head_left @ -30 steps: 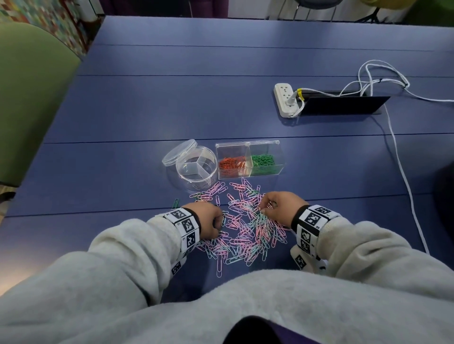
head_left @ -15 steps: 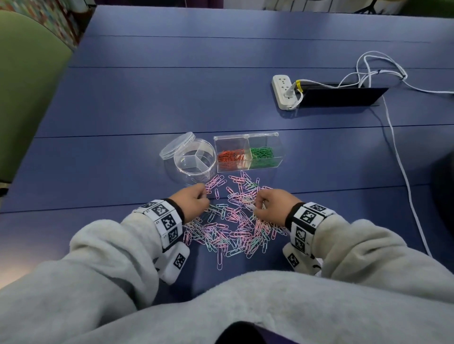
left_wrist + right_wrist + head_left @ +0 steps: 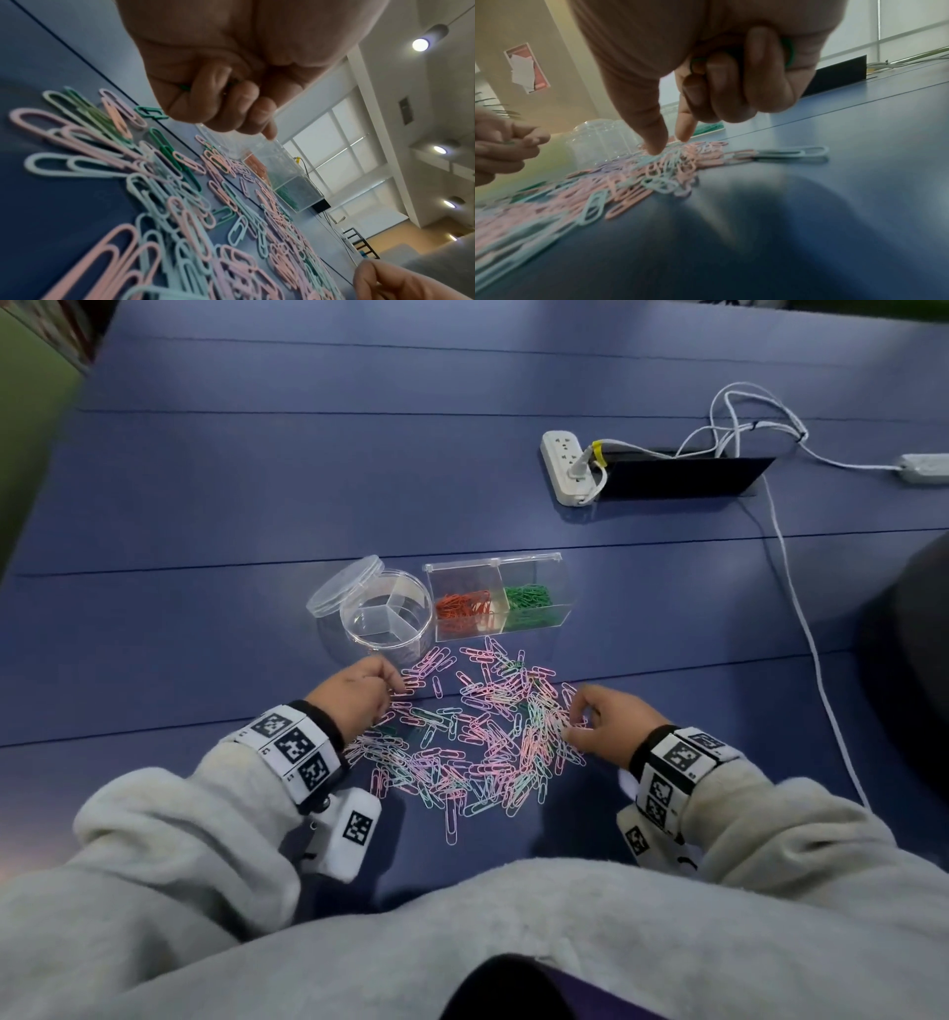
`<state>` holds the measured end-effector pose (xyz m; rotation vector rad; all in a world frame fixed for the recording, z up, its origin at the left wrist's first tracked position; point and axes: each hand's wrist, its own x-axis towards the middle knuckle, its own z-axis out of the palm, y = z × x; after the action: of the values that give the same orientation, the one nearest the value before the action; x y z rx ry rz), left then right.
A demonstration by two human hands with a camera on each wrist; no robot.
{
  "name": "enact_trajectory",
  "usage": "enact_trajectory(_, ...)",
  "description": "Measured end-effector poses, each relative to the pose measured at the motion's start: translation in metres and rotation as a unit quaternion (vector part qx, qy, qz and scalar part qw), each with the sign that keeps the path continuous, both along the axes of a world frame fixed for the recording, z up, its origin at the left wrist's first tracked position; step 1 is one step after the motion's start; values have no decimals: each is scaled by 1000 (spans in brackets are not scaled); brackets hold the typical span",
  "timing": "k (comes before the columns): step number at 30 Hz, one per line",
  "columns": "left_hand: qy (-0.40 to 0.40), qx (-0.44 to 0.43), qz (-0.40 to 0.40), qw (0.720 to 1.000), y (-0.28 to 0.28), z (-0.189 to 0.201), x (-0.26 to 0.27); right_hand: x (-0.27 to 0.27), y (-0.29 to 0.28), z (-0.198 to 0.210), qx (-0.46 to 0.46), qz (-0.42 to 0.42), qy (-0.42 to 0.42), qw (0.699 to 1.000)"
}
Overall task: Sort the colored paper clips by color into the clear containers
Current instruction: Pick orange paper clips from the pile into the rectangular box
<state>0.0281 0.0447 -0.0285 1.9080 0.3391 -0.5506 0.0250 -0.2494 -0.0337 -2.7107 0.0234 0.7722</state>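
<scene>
Risk: both grips w/ fingers curled on green clips — left hand (image 3: 359, 698) at pile's (image 3: 477, 737) 9 o'clock, right hand (image 3: 608, 724) at 3 — could spill them or snag tangled pastels into green compartment (image 3: 534, 608).

Both hands sit at the edges of a spread of pastel paper clips (image 3: 477, 737) on the blue table (image 3: 257, 480). The left hand (image 3: 354, 695) has its fingers curled at the pile's left edge, just below the round container (image 3: 387, 616). The right hand (image 3: 611, 721) has its fingertips (image 3: 575, 711) on the right edge. Beyond the fingers stands a rectangular box (image 3: 500, 598) with orange and green clips.
</scene>
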Motion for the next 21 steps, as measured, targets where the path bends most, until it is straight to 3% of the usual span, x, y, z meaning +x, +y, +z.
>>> enact_trajectory(5, -8, 9, -49, 999, -6, 0, -4, -11, 16, -4, -19, 49, 13, 999)
enact_trajectory(10, -35, 63, -87, 994, -8, 3, -8, -12, 31, 3, 33, 97, 8, 995)
enact_trajectory(17, -43, 93, -78, 992, -5, -5, -13, -16, 7, 4, -11, 43, -12, 999)
enact_trajectory(21, -45, 94, -67, 992, -7, -6, -14, -20, 10, 2, -33, 65, 9, 997)
